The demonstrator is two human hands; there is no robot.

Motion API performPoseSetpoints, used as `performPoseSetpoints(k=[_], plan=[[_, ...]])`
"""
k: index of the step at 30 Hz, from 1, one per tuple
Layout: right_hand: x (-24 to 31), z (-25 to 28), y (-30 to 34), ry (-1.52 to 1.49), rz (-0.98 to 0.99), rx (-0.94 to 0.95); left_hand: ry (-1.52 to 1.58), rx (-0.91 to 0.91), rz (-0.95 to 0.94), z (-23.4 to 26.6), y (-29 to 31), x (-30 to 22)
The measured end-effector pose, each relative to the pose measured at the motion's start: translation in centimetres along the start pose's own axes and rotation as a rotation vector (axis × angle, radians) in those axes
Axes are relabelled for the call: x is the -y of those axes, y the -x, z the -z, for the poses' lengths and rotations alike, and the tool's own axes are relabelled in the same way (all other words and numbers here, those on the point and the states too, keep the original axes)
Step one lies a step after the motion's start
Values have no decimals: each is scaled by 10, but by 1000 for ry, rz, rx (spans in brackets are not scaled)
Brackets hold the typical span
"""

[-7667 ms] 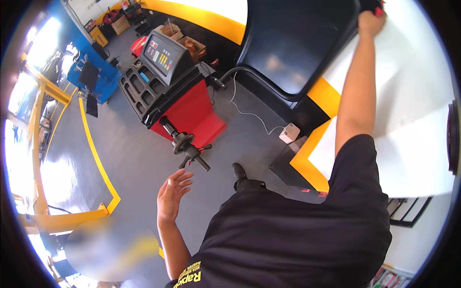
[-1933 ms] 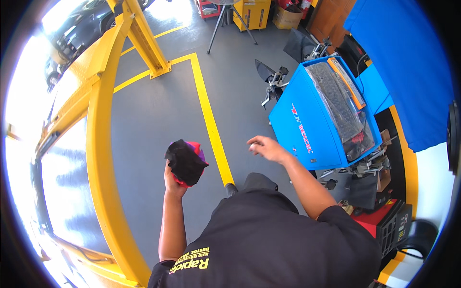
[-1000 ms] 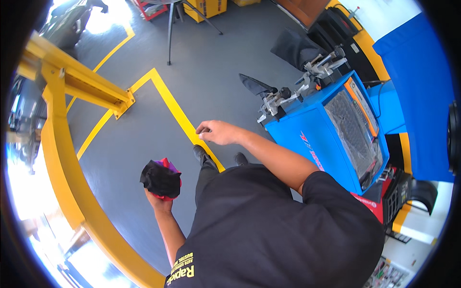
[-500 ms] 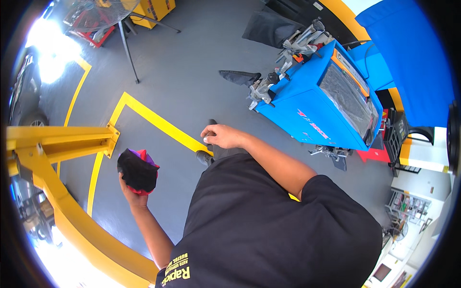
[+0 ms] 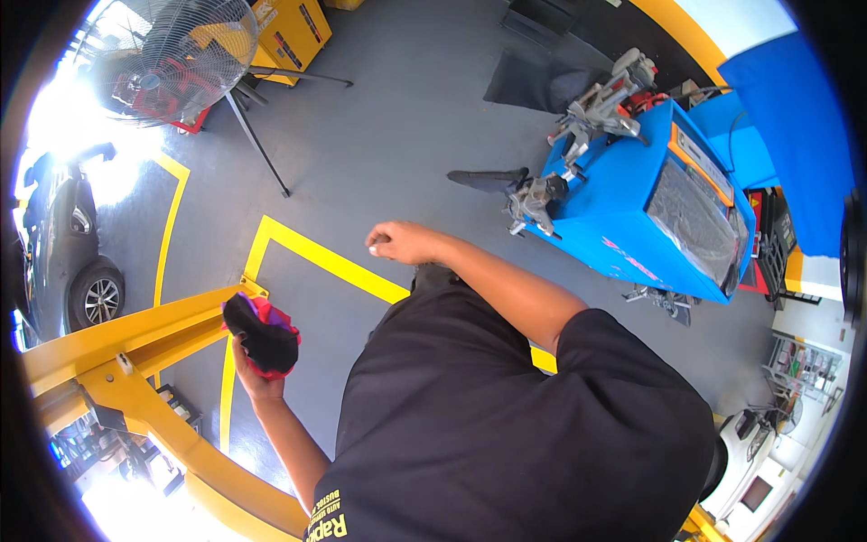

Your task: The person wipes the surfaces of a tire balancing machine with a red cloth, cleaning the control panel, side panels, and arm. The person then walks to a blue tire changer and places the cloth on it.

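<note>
My left hand (image 5: 257,383) is closed around a bundle of cloth rags (image 5: 262,341), black on top with red and purple folds showing at the edges. The bundle is held up in front of a yellow steel lift post and arm (image 5: 153,330), and the palm side of the hand is hidden. Out in front of my body, my right hand (image 5: 404,244) hangs in the air with its fingers loosely bent and a gap between thumb and fingertips. I see nothing in it, and it touches nothing.
A blue tyre-service machine (image 5: 623,212) with grey clamp arms (image 5: 601,104) stands on the right. At the far left are a large fan (image 5: 158,77) on splayed legs, a yellow cabinet (image 5: 293,36) and a dark car (image 5: 68,244). Yellow lines (image 5: 339,259) mark the grey floor.
The view has shifted, bringing more of the fan and car into sight. The cloth bundle stays in my left hand. My right hand's fingers have curled a little more.
</note>
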State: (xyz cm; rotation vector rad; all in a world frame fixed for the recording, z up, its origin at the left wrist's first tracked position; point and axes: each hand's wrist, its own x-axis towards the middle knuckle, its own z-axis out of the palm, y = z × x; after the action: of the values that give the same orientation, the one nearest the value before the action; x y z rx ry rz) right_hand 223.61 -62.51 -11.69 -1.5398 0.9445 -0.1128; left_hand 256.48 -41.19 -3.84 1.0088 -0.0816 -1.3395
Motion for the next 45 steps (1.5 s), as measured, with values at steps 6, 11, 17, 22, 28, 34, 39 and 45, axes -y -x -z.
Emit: performPoseSetpoints(k=[6, 11, 17, 22, 28, 34, 39, 45], plan=[[79, 31, -69, 41, 125, 13, -104, -153, -115, -26, -49, -28], [95, 14, -101, -92, 36, 23, -173, -197, 1, 45, -94, -42], [75, -48, -126, -106, -60, 34, -153, -136, 166, 103, -176, -75], [121, -83, -135, -148, -115, 14, -18, 17, 274, 75, -222, -127], [137, -88, -133, -160, -120, -232, -119, 270, 321, 26, -265, -163], [122, -85, -90, -349, -192, -500, -201, 546, 424, -8, -311, -126], [99, -98, -56, -442, -197, -613, -239, 644, 577, -54, -309, -87], [90, -93, -44, -367, -157, -630, -289, 659, 668, -105, -277, -71]])
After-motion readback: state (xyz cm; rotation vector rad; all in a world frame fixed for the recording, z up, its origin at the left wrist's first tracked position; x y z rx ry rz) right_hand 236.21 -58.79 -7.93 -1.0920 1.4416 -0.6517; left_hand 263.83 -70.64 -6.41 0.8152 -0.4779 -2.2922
